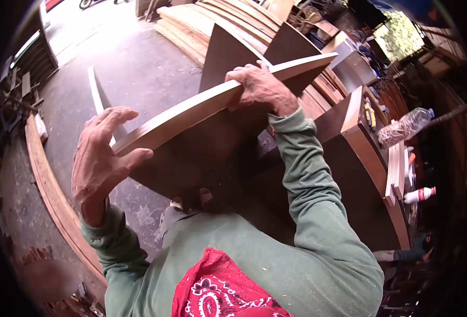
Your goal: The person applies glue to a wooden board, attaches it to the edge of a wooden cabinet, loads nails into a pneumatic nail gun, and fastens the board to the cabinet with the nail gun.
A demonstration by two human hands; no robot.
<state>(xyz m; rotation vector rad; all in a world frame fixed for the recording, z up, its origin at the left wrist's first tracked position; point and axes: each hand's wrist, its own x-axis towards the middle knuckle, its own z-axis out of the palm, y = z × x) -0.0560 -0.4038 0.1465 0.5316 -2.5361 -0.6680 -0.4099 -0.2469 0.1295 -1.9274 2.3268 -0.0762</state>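
Observation:
A large dark wooden panel (191, 150) with a pale edge facing up stands tilted in front of my body. My right hand (260, 87) is closed over the top edge, its fingers curled across to the far side. At the panel's left end, my left hand (101, 153) is open, thumb and fingers spread around the corner; whether the palm touches the wood I cannot tell. Behind the panel rise dark triangular boards (225, 55), and a narrow pale-edged piece (98, 90) stands beyond my left hand.
Stacked planks (183, 31) lie at the back. To the right, a dark wooden cabinet-like piece (360, 164) bears yellow-handled pliers (370, 113), a plastic bottle (407, 127) and a red-capped white bottle (419, 195). A long board (53, 185) lies on the floor at left.

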